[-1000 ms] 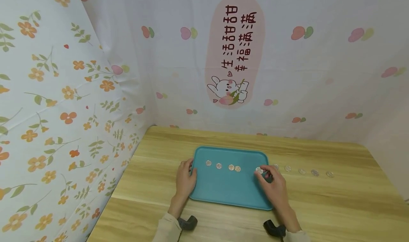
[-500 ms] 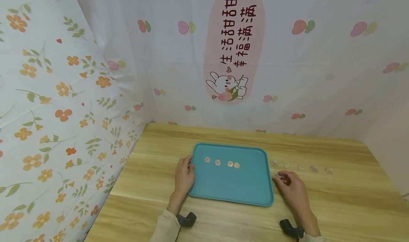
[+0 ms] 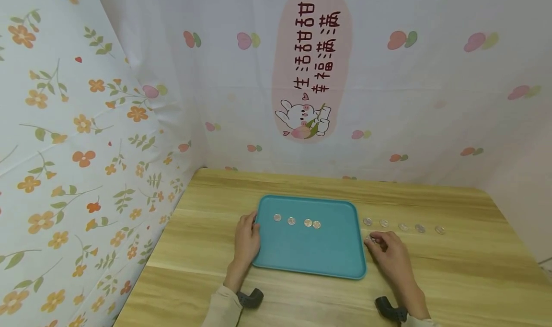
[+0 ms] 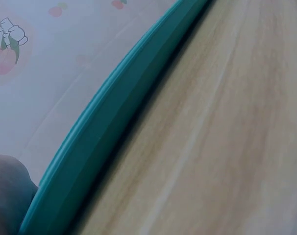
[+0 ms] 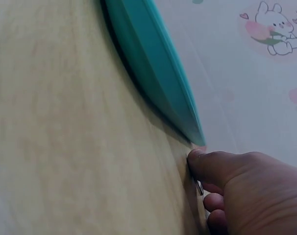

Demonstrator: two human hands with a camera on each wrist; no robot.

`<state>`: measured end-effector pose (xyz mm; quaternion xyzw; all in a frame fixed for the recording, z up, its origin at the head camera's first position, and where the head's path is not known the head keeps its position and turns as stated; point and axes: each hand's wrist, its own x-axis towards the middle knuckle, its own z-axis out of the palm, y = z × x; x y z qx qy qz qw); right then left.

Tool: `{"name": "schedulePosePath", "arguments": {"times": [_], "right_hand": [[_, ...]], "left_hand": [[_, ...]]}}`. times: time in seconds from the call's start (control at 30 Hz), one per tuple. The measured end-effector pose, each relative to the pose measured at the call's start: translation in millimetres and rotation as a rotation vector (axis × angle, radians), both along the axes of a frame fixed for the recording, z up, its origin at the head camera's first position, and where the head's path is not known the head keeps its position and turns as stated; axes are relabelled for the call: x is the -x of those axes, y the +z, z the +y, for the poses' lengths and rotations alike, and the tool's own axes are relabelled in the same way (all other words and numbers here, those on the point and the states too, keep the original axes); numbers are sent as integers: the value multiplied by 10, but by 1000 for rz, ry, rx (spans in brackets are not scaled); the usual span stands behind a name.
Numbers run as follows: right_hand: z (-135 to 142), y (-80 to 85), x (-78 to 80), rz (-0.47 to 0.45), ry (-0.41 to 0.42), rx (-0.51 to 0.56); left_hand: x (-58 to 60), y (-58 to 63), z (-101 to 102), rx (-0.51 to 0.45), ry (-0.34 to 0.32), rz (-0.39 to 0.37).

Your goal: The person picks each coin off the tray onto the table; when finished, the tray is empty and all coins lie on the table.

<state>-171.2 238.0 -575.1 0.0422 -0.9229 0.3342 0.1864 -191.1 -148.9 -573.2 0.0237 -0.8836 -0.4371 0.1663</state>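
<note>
A teal tray (image 3: 310, 250) lies on the wooden table. Two silvery coins (image 3: 277, 217) and a touching pair of coins (image 3: 312, 224) form a row on it. My left hand (image 3: 247, 240) holds the tray's left rim; in the left wrist view only a thumb tip (image 4: 9, 196) shows beside the rim. Just off the tray's right edge, my right hand (image 3: 391, 255) pinches a coin (image 3: 371, 239) between thumb and fingers, low over the table. The right wrist view has this coin (image 5: 200, 187) edge-on under the thumb (image 5: 207, 164).
Right of the tray, several more coins (image 3: 403, 227) lie spaced in a line on the table (image 3: 453, 274). A white printed cloth (image 3: 241, 92) hangs behind the table, and a flowered cloth (image 3: 86, 183) hangs at the left.
The right hand has moved right with the coin, from over the tray's right part to beside its edge. The left hand stays at the left rim.
</note>
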Motion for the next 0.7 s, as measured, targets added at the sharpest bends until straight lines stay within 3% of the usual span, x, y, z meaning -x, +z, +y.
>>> {"name": "schedulePosePath", "arguments": {"times": [0.13,0.4,0.6,0.7], "right_hand": [[-15,-12,-6,-9,-5,19],[-29,-39,-2,-82,-81,202],[-70,22,5,-57,-132,271],[-112,80,-20,-85,-129,291]], "left_hand": [[-6,-10,-7,2,7,0],[6,-28,-10,-11,25,-2],[28,-27,-7,-26,23,-6],[29,-19,11,-19,23,-14]]}}
